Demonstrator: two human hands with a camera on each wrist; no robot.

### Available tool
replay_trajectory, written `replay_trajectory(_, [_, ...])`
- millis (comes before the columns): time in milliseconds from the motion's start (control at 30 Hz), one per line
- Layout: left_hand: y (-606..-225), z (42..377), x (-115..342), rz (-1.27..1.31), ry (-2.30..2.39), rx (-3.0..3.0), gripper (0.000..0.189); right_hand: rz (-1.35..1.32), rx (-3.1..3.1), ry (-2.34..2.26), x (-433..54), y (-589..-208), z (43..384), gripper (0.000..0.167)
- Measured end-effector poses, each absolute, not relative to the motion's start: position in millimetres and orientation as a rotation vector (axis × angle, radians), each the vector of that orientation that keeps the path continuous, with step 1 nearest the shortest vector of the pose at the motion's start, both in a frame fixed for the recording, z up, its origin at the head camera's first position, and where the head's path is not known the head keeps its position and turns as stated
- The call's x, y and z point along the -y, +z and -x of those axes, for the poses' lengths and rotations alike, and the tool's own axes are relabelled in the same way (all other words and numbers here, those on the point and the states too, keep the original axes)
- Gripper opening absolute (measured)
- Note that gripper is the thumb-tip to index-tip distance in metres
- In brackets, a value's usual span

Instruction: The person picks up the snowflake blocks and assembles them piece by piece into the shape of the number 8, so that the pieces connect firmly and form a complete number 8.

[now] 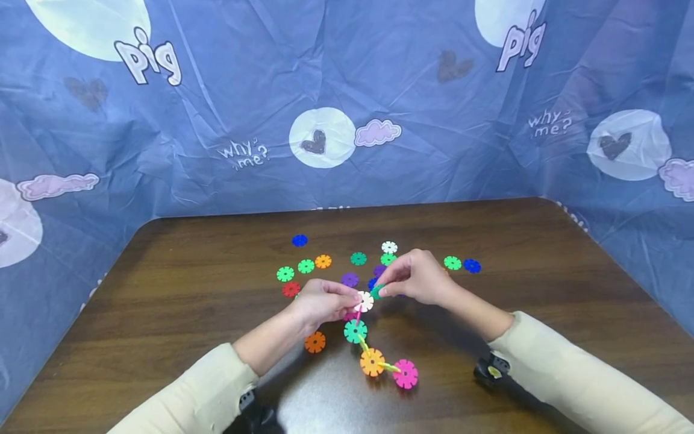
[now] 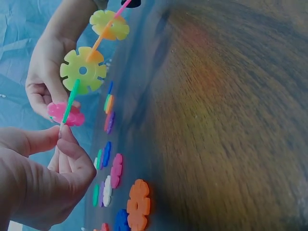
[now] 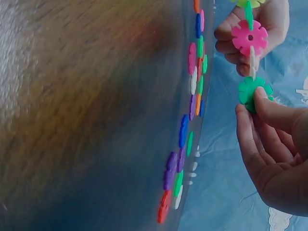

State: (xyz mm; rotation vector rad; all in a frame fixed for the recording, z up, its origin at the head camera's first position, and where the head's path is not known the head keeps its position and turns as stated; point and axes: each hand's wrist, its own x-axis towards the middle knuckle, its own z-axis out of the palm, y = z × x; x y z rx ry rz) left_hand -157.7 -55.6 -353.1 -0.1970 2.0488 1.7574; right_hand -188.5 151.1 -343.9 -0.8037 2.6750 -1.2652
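Left hand [image 1: 325, 302] pinches white disc [image 1: 367, 302], right hand [image 1: 420, 279] green disc [image 3: 247, 91], fingers closed.
Open worktop [image 1: 179, 277] lies well left of white disc; right-wrist view shows green disc fuller.

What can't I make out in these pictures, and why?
- Head view: part of a magenta notched plastic disc, behind the left hand.
- Head view: part of a blue notched plastic disc, behind the right hand.
- Left wrist view: much of a red plastic disc, cut off by the bottom edge.
- Right wrist view: most of a yellow-green plastic disc, cut off by the top edge.
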Motion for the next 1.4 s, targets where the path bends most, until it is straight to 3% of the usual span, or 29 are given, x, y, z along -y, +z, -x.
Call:
replay_trajectory(533, [-354,153,47,0.256,1.856,-2.064,0.017,0.951,-2.725,-1.299,-144,-349,181,0.005])
replay_trajectory(933, [-347,159,53,0.076,1.770,-1.971,0.022,1.008,-2.729,-1.295,-147,-335,184,0.009])
replay_trajectory(1400, [-349,160,63,0.117,1.753,-1.998,0.021,0.794,-2.710,-1.069,-172,-345,214,0.021])
